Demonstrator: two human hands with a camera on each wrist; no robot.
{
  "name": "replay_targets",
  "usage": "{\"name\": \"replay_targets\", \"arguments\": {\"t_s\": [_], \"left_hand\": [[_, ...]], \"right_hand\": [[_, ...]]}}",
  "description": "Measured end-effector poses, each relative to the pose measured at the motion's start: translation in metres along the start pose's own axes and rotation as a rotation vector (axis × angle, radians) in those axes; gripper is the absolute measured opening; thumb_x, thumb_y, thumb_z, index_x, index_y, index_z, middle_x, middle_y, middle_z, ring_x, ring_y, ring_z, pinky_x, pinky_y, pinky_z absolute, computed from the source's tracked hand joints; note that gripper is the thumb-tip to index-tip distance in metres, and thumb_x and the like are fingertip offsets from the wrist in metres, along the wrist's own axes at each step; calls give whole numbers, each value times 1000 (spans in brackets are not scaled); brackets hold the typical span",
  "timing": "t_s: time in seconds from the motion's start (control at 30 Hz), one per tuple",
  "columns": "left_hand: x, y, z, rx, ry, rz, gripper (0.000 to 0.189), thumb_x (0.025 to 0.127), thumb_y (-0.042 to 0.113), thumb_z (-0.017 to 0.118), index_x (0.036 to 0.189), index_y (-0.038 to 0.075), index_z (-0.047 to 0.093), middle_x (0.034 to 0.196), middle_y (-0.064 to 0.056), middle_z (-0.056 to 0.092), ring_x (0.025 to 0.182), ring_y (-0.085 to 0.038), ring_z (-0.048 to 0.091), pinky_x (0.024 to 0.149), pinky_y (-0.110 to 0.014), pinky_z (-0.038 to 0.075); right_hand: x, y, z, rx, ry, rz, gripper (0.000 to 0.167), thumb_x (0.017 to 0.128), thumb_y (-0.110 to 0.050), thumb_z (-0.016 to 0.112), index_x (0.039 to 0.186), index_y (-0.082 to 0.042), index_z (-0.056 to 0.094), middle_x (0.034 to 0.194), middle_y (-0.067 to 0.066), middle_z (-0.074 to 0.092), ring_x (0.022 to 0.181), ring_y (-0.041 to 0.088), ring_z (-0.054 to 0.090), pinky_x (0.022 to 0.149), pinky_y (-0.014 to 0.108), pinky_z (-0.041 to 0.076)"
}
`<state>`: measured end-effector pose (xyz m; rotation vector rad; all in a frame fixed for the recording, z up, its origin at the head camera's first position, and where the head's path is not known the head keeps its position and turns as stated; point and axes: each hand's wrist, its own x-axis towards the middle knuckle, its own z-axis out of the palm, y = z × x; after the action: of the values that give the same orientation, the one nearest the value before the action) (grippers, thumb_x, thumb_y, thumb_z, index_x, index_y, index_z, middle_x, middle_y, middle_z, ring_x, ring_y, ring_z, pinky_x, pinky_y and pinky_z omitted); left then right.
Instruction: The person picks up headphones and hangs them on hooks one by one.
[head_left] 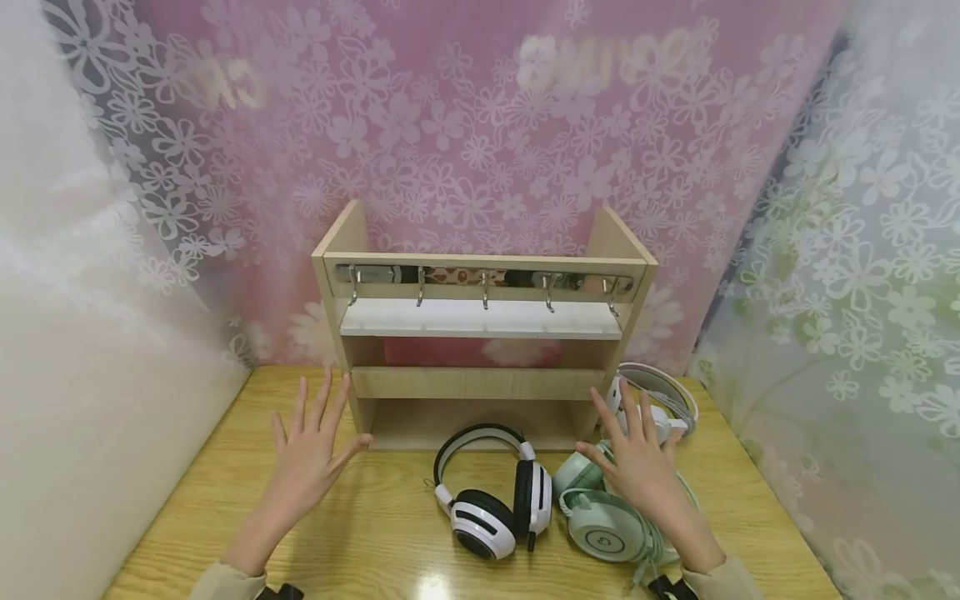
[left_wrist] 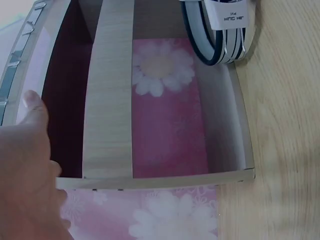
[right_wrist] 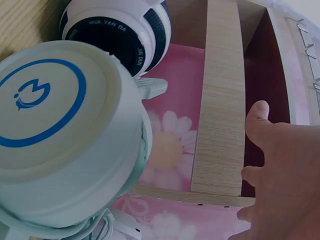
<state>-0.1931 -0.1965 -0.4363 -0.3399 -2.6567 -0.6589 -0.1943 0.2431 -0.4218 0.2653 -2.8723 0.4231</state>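
Note:
In the head view my left hand point(head_left: 306, 458) is held with fingers spread, just left of a small wooden shelf point(head_left: 480, 383). My right hand point(head_left: 637, 458), also spread wide, hovers over the mint-green headphones point(head_left: 603, 525) near the shelf's right side. Neither hand holds anything. White-and-black headphones point(head_left: 483, 521) stand between the hands, in front of the shelf. Behind the right hand, white headphones point(head_left: 660, 396) sit at the shelf's right side, partly covered by the fingers. The right wrist view shows a green ear cup point(right_wrist: 45, 110) close up, with a blue logo.
A metal strip with several hooks point(head_left: 485, 287) runs along the shelf's upper front, above a white board point(head_left: 480, 319). All stands on a wood-grain table point(head_left: 390, 533). Flowered pink cloth point(head_left: 465, 125) hangs behind, with pale sheets point(head_left: 862, 292) at the sides.

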Motion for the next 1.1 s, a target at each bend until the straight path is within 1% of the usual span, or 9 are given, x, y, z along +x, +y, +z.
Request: {"name": "replay_targets", "arguments": {"t_s": [0.13, 0.3, 0.37, 0.5, 0.57, 0.67, 0.8, 0.9, 1.1], "left_hand": [[4, -2, -9, -79, 74, 70, 82, 100, 50, 58, 164, 18, 18, 170, -9, 10, 154, -42, 1, 107, -82, 3], [8, -7, -17, -168, 175, 134, 68, 104, 29, 57, 162, 16, 25, 166, -14, 25, 148, -46, 25, 107, -78, 18], [10, -8, -22, -195, 214, 149, 62, 106, 22, 53, 162, 15, 27, 163, -16, 31, 144, -47, 33, 108, -74, 25], [13, -9, -34, -237, 286, 156, 53, 107, 14, 49, 159, 11, 35, 157, -16, 41, 138, -46, 42, 109, -65, 32], [15, -8, -41, -246, 326, 159, 50, 108, 12, 48, 156, 10, 40, 155, -13, 46, 137, -43, 46, 110, -58, 34], [21, -6, -51, -243, 416, 189, 42, 108, 13, 48, 150, 9, 51, 146, -12, 56, 130, -39, 53, 112, -39, 38], [32, -3, -64, -238, 528, 250, 34, 109, 15, 47, 137, 6, 62, 132, -13, 66, 120, -35, 62, 106, -16, 37], [42, 1, -75, -239, 574, 281, 32, 109, 15, 46, 131, 3, 65, 125, -13, 69, 114, -32, 65, 102, -11, 37], [62, 11, -95, -228, 595, 319, 33, 109, 19, 46, 131, 4, 66, 123, -11, 70, 112, -30, 65, 102, -14, 39]], "right_hand": [[3, 1, -4, 94, 16, -16, 78, 99, -50, 60, 163, -24, 23, 169, 19, 2, 150, 52, 1, 97, 89, 3], [8, 2, -7, 203, 68, -57, 72, 101, -40, 61, 160, -14, 31, 163, 29, 20, 141, 60, 24, 102, 82, 22], [10, 1, -9, 251, 80, -70, 67, 102, -37, 61, 157, -9, 36, 158, 31, 31, 137, 59, 34, 102, 77, 30], [12, -1, -12, 334, 94, -79, 57, 104, -33, 58, 152, -6, 45, 150, 28, 45, 135, 51, 43, 103, 69, 37], [15, -1, -11, 377, 106, -83, 52, 105, -30, 58, 149, -5, 48, 148, 26, 49, 133, 49, 47, 102, 66, 40], [18, -1, -8, 457, 136, -84, 45, 105, -25, 58, 144, -4, 54, 142, 23, 56, 128, 44, 54, 100, 62, 45], [23, 0, -3, 547, 155, -69, 38, 106, -24, 56, 138, -4, 60, 134, 17, 64, 120, 37, 62, 95, 56, 52], [27, 2, 0, 571, 160, -59, 34, 106, -25, 55, 133, -6, 64, 128, 13, 69, 114, 34, 66, 92, 53, 54], [35, 2, 8, 600, 125, -75, 31, 106, -23, 55, 129, -7, 67, 122, 10, 72, 110, 30, 68, 90, 42, 55]]}}
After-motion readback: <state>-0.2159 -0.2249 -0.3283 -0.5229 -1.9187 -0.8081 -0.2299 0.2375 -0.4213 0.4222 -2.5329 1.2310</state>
